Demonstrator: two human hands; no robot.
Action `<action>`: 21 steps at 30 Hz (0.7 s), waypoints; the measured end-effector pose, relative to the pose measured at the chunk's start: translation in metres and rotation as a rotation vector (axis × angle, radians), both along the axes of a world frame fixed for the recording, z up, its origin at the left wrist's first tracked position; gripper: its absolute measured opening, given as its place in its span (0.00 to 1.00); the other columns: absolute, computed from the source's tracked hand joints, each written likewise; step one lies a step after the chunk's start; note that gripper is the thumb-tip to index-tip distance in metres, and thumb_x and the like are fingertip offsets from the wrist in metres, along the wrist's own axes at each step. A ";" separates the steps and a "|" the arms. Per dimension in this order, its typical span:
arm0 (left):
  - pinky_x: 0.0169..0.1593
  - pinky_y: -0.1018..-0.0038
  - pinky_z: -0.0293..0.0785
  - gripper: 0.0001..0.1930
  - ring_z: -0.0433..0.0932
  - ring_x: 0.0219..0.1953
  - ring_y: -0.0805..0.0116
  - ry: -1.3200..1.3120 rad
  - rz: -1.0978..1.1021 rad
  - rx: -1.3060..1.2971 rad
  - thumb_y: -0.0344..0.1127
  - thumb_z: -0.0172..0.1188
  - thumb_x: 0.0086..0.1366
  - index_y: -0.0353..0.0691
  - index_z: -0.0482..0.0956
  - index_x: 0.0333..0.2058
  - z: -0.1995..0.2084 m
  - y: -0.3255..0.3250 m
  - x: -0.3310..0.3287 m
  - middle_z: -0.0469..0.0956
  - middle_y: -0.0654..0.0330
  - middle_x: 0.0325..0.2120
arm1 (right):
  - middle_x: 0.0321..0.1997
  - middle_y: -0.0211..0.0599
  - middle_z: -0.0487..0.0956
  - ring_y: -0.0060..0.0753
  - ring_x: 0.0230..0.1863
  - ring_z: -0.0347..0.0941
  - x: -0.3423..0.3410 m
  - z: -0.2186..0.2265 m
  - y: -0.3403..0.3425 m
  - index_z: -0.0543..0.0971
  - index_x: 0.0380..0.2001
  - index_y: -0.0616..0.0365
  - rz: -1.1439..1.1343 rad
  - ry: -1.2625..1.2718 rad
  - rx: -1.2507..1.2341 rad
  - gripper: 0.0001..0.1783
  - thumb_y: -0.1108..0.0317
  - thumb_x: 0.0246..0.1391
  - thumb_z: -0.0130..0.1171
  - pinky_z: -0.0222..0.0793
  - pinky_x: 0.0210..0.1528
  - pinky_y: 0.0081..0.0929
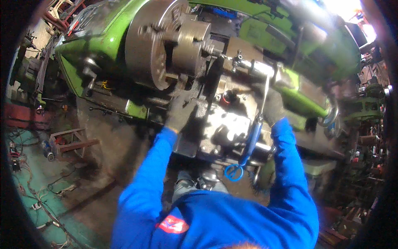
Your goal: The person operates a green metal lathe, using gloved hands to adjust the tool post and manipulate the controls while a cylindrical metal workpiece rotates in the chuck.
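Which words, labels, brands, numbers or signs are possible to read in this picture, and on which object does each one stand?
No text can be read clearly.
Red patch with pale marks, on the blue top: too small and blurred to read.
Large metal chuck: none readable.
Green tailstock: none readable.
Blue-handled tool with a ring end: none readable.

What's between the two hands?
In the head view, going right from the left hand: the metal carriage, then a blue-handled tool near the right hand.
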State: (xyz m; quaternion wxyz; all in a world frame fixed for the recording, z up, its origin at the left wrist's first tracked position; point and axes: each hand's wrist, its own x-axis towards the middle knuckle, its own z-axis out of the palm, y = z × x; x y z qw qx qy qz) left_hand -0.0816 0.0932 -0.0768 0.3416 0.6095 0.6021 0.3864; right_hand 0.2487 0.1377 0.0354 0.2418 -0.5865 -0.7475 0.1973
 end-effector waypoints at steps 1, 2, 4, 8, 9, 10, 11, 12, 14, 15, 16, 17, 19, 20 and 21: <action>0.59 0.61 0.73 0.21 0.78 0.55 0.52 0.165 -0.058 0.076 0.31 0.64 0.65 0.39 0.78 0.57 -0.003 0.014 0.002 0.81 0.51 0.48 | 0.42 0.51 0.85 0.49 0.49 0.83 0.003 -0.008 -0.001 0.84 0.53 0.53 0.013 0.000 0.012 0.19 0.71 0.56 0.67 0.78 0.53 0.38; 0.58 0.60 0.73 0.22 0.78 0.54 0.51 0.326 -0.112 0.155 0.30 0.65 0.63 0.41 0.79 0.57 -0.006 0.026 0.008 0.81 0.51 0.46 | 0.42 0.51 0.85 0.50 0.49 0.83 0.006 -0.016 -0.002 0.84 0.53 0.52 0.031 -0.004 0.026 0.20 0.72 0.55 0.67 0.78 0.53 0.39; 0.54 0.56 0.75 0.24 0.79 0.51 0.48 0.567 -0.250 0.258 0.33 0.69 0.59 0.45 0.80 0.56 -0.006 0.050 0.021 0.82 0.50 0.44 | 0.41 0.47 0.84 0.51 0.47 0.82 0.005 -0.022 -0.002 0.85 0.49 0.50 0.074 -0.102 0.145 0.18 0.71 0.54 0.67 0.77 0.51 0.44; 0.47 0.54 0.79 0.23 0.84 0.44 0.48 0.801 -0.449 0.230 0.49 0.69 0.59 0.52 0.83 0.52 -0.003 0.095 0.053 0.84 0.54 0.38 | 0.37 0.43 0.83 0.49 0.41 0.80 -0.004 -0.019 0.013 0.85 0.46 0.46 0.229 -0.383 0.214 0.14 0.68 0.56 0.62 0.76 0.45 0.48; 0.45 0.54 0.79 0.22 0.85 0.42 0.49 0.830 -0.474 0.195 0.54 0.67 0.61 0.54 0.83 0.52 -0.008 0.108 0.063 0.84 0.55 0.36 | 0.36 0.43 0.83 0.49 0.41 0.80 -0.003 -0.020 0.015 0.85 0.45 0.46 0.237 -0.393 0.206 0.13 0.68 0.56 0.62 0.76 0.45 0.48; 0.45 0.56 0.78 0.18 0.85 0.39 0.51 0.698 -0.461 0.124 0.54 0.65 0.62 0.54 0.85 0.46 -0.030 0.124 0.072 0.85 0.58 0.32 | 0.36 0.43 0.83 0.49 0.42 0.80 -0.003 -0.020 0.017 0.85 0.45 0.47 0.244 -0.406 0.198 0.13 0.68 0.56 0.62 0.76 0.45 0.48; 0.44 0.59 0.78 0.15 0.85 0.37 0.53 0.568 -0.449 0.051 0.55 0.62 0.63 0.55 0.87 0.39 -0.065 0.141 0.081 0.85 0.60 0.29 | 0.36 0.43 0.82 0.50 0.42 0.80 -0.003 -0.020 0.019 0.84 0.45 0.47 0.250 -0.416 0.188 0.13 0.68 0.56 0.62 0.76 0.45 0.48; 0.44 0.60 0.77 0.15 0.84 0.35 0.55 0.547 -0.435 0.032 0.56 0.61 0.63 0.55 0.87 0.34 -0.080 0.149 0.088 0.85 0.61 0.27 | 0.35 0.43 0.82 0.50 0.42 0.80 0.000 -0.024 0.019 0.84 0.45 0.47 0.248 -0.420 0.187 0.13 0.68 0.56 0.62 0.76 0.45 0.48; 0.42 0.63 0.77 0.17 0.84 0.33 0.60 0.605 -0.371 0.044 0.59 0.61 0.63 0.57 0.87 0.25 -0.100 0.156 0.093 0.84 0.64 0.24 | 0.35 0.43 0.82 0.50 0.41 0.80 0.000 -0.026 0.021 0.84 0.44 0.48 0.272 -0.433 0.194 0.12 0.68 0.55 0.61 0.75 0.45 0.49; 0.41 0.63 0.77 0.18 0.84 0.34 0.60 0.683 -0.362 0.082 0.61 0.60 0.63 0.58 0.87 0.27 -0.108 0.158 0.094 0.84 0.65 0.25 | 0.35 0.43 0.82 0.51 0.41 0.80 0.000 -0.025 0.021 0.84 0.43 0.48 0.291 -0.441 0.217 0.12 0.68 0.55 0.62 0.76 0.45 0.49; 0.41 0.64 0.77 0.18 0.83 0.34 0.61 0.760 -0.350 0.120 0.63 0.59 0.64 0.59 0.87 0.29 -0.115 0.160 0.095 0.84 0.65 0.27 | 0.36 0.43 0.81 0.51 0.41 0.80 -0.001 -0.022 0.021 0.84 0.43 0.48 0.310 -0.449 0.240 0.12 0.68 0.54 0.62 0.76 0.45 0.49; 0.40 0.63 0.77 0.19 0.83 0.36 0.61 0.835 -0.361 0.164 0.64 0.57 0.66 0.60 0.87 0.37 -0.122 0.162 0.094 0.85 0.66 0.30 | 0.36 0.43 0.81 0.52 0.41 0.80 -0.002 -0.020 0.021 0.84 0.43 0.48 0.330 -0.455 0.264 0.12 0.68 0.54 0.63 0.76 0.45 0.49; 0.40 0.63 0.77 0.20 0.82 0.35 0.60 0.780 -0.311 0.331 0.65 0.56 0.66 0.60 0.87 0.38 -0.137 0.161 0.094 0.85 0.65 0.30 | 0.36 0.44 0.81 0.53 0.41 0.80 -0.006 -0.017 0.025 0.84 0.42 0.49 0.348 -0.457 0.224 0.12 0.67 0.53 0.64 0.76 0.45 0.50; 0.40 0.63 0.76 0.20 0.82 0.32 0.59 0.649 -0.274 0.462 0.64 0.57 0.65 0.58 0.87 0.30 -0.122 0.153 0.100 0.85 0.63 0.27 | 0.36 0.44 0.81 0.54 0.41 0.80 -0.005 -0.020 0.024 0.84 0.41 0.50 0.333 -0.457 0.201 0.12 0.66 0.52 0.65 0.76 0.45 0.50; 0.40 0.64 0.75 0.21 0.82 0.30 0.59 0.616 -0.263 0.547 0.64 0.58 0.64 0.57 0.87 0.27 -0.112 0.151 0.100 0.84 0.61 0.25 | 0.33 0.44 0.81 0.54 0.39 0.79 -0.006 -0.022 0.022 0.83 0.38 0.51 0.330 -0.400 0.225 0.10 0.67 0.51 0.66 0.75 0.43 0.50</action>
